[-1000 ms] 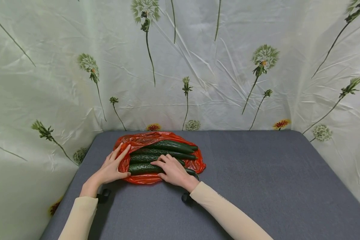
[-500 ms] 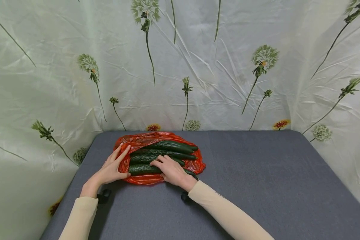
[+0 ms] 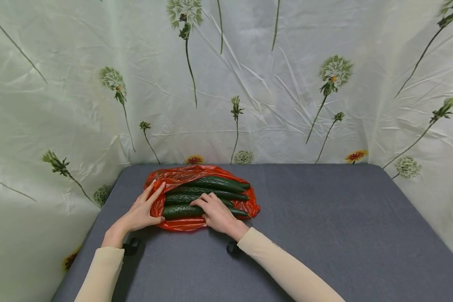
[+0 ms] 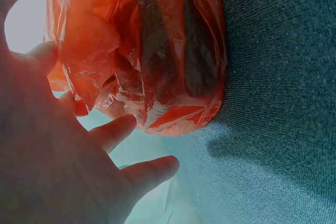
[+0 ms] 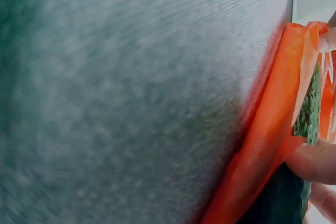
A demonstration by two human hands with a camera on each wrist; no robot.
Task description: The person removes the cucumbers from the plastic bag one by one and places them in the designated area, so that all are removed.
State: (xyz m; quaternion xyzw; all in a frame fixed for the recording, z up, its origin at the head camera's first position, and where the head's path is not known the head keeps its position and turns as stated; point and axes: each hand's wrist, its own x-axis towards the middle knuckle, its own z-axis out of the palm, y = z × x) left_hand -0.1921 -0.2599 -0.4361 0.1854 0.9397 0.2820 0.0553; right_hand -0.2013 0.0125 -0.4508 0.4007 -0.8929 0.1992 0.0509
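Several dark green cucumbers lie side by side in a red plastic bag [image 3: 181,226] whose film is folded back around them. My right hand [image 3: 219,216] grips the cucumber nearest me [image 3: 181,212], thumb on its near side and fingers over its top. In the right wrist view, the thumb [image 5: 315,162] sits between bag film and cucumber. At the bag's left end my left hand [image 3: 137,214] rests with fingers spread and straight against the film, thumb at the near rim. Behind the gripped cucumber lie others, including the farthest cucumber [image 3: 219,183].
The bag lies on a grey cloth-covered table [image 3: 324,226], toward its back left. A pale curtain [image 3: 279,84] printed with dandelions stands behind the table and along both sides. Dark straps with small cameras [image 3: 131,246] sit under the wrists.
The right end of the nearest cucumber has risen slightly and straightened toward the right. My right hand has closed its thumb in a little; my left hand stays in place on the bag.
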